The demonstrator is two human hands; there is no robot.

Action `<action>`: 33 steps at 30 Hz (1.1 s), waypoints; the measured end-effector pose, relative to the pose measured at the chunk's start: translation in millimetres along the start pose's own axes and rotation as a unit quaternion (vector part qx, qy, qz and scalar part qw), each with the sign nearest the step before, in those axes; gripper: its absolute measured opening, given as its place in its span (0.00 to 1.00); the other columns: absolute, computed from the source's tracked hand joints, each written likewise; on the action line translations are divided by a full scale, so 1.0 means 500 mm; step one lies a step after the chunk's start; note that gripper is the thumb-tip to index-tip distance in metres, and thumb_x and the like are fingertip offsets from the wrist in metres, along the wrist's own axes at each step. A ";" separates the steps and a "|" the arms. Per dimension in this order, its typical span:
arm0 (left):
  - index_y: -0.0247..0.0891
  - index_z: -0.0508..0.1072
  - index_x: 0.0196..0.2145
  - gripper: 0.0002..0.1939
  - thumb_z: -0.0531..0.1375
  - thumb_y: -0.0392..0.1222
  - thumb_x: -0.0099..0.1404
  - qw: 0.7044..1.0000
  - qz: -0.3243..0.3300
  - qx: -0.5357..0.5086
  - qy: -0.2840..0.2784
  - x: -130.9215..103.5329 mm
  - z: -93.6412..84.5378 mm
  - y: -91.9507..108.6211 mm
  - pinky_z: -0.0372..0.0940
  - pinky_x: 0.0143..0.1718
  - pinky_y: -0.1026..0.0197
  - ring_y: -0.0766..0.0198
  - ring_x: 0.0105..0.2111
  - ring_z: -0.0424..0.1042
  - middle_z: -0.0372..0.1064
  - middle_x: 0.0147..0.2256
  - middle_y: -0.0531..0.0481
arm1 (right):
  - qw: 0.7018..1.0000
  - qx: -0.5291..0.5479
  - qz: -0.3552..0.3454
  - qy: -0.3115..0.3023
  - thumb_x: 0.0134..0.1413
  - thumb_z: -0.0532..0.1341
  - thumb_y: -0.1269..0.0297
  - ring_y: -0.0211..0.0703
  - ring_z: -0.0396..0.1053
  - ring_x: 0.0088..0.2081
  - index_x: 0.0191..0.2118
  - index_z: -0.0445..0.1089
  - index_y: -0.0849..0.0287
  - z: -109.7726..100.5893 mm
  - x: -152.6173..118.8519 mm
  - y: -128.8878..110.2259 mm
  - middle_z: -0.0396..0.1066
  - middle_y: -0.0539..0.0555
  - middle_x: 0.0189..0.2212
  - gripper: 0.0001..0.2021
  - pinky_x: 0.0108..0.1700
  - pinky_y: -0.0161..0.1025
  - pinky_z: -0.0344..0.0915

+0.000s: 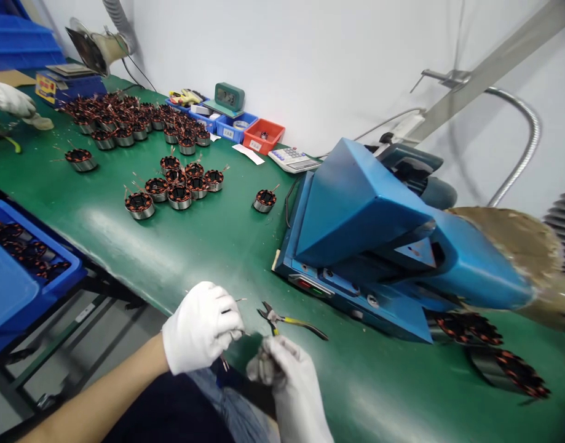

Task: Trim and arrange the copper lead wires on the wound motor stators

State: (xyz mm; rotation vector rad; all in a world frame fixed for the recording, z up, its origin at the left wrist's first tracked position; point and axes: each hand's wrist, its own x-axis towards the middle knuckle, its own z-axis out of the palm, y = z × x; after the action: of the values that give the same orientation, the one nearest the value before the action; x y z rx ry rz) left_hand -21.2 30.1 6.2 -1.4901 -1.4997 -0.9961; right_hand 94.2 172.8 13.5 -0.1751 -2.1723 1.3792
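Note:
My left hand (203,326), in a white glove, is curled at the table's front edge around a part mostly hidden by the fingers. Thin copper wire ends (224,363) stick out below and beyond it. Close by on the right, my gloved right hand (289,381) has its fingers pinched together; whatever is between them is blurred and hidden. Diagonal cutters (275,316) with yellow and black handles lie on the green table (222,252) just beyond my right hand, jaws open. One handle points toward that hand's fingertips.
A blue machine (356,215) stands to the right, with several copper-wound stators (508,369) beside it. More stators (178,195) are grouped on the table; one (264,200) stands alone. Small bins (264,136) and a calculator (294,160) line the wall. Another person's gloved hand (10,98) shows far left.

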 end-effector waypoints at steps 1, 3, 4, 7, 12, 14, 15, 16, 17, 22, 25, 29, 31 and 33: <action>0.38 0.69 0.32 0.04 0.55 0.33 0.61 1.000 -0.004 -0.003 0.002 0.000 0.000 0.001 0.49 0.38 0.55 0.63 0.36 0.61 0.66 0.33 0.53 | 0.999 -0.029 0.016 0.019 0.48 0.57 0.46 0.41 0.63 0.24 0.24 0.63 0.63 -0.001 0.000 0.001 0.63 0.56 0.20 0.21 0.30 0.37 0.62; 0.37 0.68 0.31 0.04 0.54 0.34 0.62 1.000 -0.005 -0.011 0.009 -0.001 0.001 0.002 0.49 0.38 0.56 0.62 0.36 0.61 0.66 0.33 0.52 | 0.994 -0.095 0.018 0.047 0.46 0.60 0.49 0.43 0.68 0.35 0.36 0.70 0.65 0.004 0.003 0.009 0.70 0.57 0.33 0.21 0.40 0.36 0.64; 0.37 0.68 0.31 0.04 0.54 0.35 0.62 1.000 -0.003 -0.012 0.011 -0.002 0.001 0.001 0.50 0.38 0.56 0.62 0.36 0.61 0.66 0.33 0.52 | 0.991 -0.118 -0.008 0.054 0.48 0.60 0.51 0.42 0.69 0.39 0.41 0.70 0.63 0.010 0.006 0.015 0.70 0.56 0.38 0.20 0.43 0.35 0.65; 0.37 0.68 0.33 0.03 0.55 0.37 0.62 1.000 -0.002 -0.002 -0.001 -0.005 0.006 -0.005 0.50 0.38 0.55 0.62 0.36 0.61 0.65 0.33 0.51 | 0.959 -0.155 -0.220 0.087 0.55 0.59 0.61 0.35 0.70 0.35 0.37 0.70 0.59 0.029 0.017 0.037 0.71 0.50 0.35 0.08 0.40 0.30 0.66; 0.38 0.68 0.34 0.03 0.55 0.36 0.61 0.999 -0.015 0.030 -0.006 -0.007 0.020 -0.006 0.50 0.38 0.54 0.60 0.36 0.60 0.64 0.33 0.50 | 0.838 -0.250 -0.415 0.253 0.55 0.60 0.70 0.31 0.69 0.32 0.33 0.70 0.59 0.036 0.017 0.021 0.71 0.47 0.30 0.02 0.38 0.27 0.65; 0.37 0.68 0.33 0.02 0.55 0.35 0.61 0.999 -0.027 0.040 0.015 -0.005 0.026 0.005 0.50 0.37 0.55 0.60 0.35 0.60 0.64 0.32 0.50 | 0.872 -0.177 -0.279 0.361 0.52 0.62 0.60 0.34 0.69 0.29 0.30 0.72 0.62 0.017 0.007 -0.006 0.71 0.51 0.28 0.10 0.32 0.26 0.65; 0.37 0.68 0.32 0.03 0.55 0.35 0.61 0.998 -0.040 0.043 0.033 -0.004 0.027 0.012 0.49 0.36 0.55 0.61 0.34 0.59 0.64 0.31 0.51 | 0.881 -0.121 -0.200 0.411 0.47 0.64 0.54 0.36 0.69 0.28 0.30 0.72 0.64 0.004 0.002 -0.019 0.72 0.54 0.28 0.15 0.32 0.27 0.65; 0.38 0.67 0.32 0.03 0.54 0.34 0.62 0.996 -0.058 0.045 0.056 -0.003 0.028 0.021 0.49 0.36 0.55 0.61 0.33 0.59 0.64 0.31 0.52 | 0.886 -0.082 -0.147 0.432 0.43 0.65 0.50 0.38 0.70 0.31 0.31 0.73 0.64 -0.011 -0.003 -0.030 0.72 0.56 0.30 0.19 0.35 0.28 0.66; 0.38 0.67 0.33 0.03 0.55 0.34 0.62 0.992 -0.080 0.046 0.081 -0.003 0.027 0.030 0.49 0.37 0.55 0.61 0.34 0.59 0.64 0.32 0.52 | 0.898 -0.068 -0.113 0.419 0.40 0.65 0.48 0.40 0.70 0.33 0.32 0.73 0.65 -0.025 -0.007 -0.039 0.72 0.57 0.32 0.21 0.38 0.30 0.66; 0.40 0.65 0.46 0.18 0.60 0.35 0.58 0.993 -0.088 0.040 0.069 -0.013 0.003 0.053 0.49 0.52 0.55 0.60 0.53 0.54 0.62 0.48 0.52 | 0.979 -0.087 0.033 0.181 0.32 0.62 0.43 0.47 0.68 0.37 0.30 0.72 0.64 -0.055 -0.009 -0.036 0.71 0.58 0.33 0.26 0.43 0.38 0.64; 0.40 0.68 0.37 0.04 0.57 0.37 0.62 0.997 -0.028 0.069 -0.036 -0.013 -0.011 0.039 0.50 0.52 0.52 0.56 0.53 0.54 0.64 0.46 0.53 | 0.993 -0.030 0.046 0.102 0.33 0.62 0.45 0.48 0.68 0.39 0.36 0.70 0.67 -0.042 0.000 -0.019 0.70 0.61 0.36 0.29 0.46 0.40 0.64; 0.38 0.69 0.32 0.02 0.56 0.36 0.62 0.990 -0.022 0.078 -0.112 0.000 -0.009 0.024 0.53 0.45 0.50 0.55 0.45 0.58 0.65 0.40 0.51 | 0.998 -0.040 0.045 0.014 0.35 0.61 0.53 0.49 0.68 0.41 0.47 0.64 0.68 -0.018 0.008 -0.001 0.69 0.63 0.43 0.32 0.46 0.43 0.63; 0.38 0.69 0.33 0.02 0.56 0.36 0.62 0.989 -0.041 0.078 -0.121 0.004 -0.001 0.023 0.53 0.42 0.52 0.57 0.40 0.58 0.64 0.36 0.50 | 0.997 -0.071 0.040 -0.016 0.36 0.59 0.53 0.48 0.67 0.38 0.44 0.66 0.67 -0.005 0.010 0.004 0.69 0.62 0.40 0.28 0.42 0.42 0.62; 0.37 0.69 0.33 0.03 0.55 0.37 0.63 0.990 -0.056 0.083 -0.104 0.004 0.007 0.025 0.52 0.40 0.53 0.58 0.39 0.57 0.64 0.35 0.50 | 0.996 -0.080 0.026 -0.013 0.39 0.58 0.50 0.46 0.66 0.35 0.38 0.67 0.66 0.007 0.011 0.007 0.69 0.60 0.36 0.24 0.40 0.40 0.61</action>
State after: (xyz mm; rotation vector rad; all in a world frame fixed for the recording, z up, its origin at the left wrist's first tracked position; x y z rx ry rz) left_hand -8.8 34.1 6.8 -1.4386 -1.7856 -0.7760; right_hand 87.2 174.0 11.5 -0.2777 -2.3164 1.2408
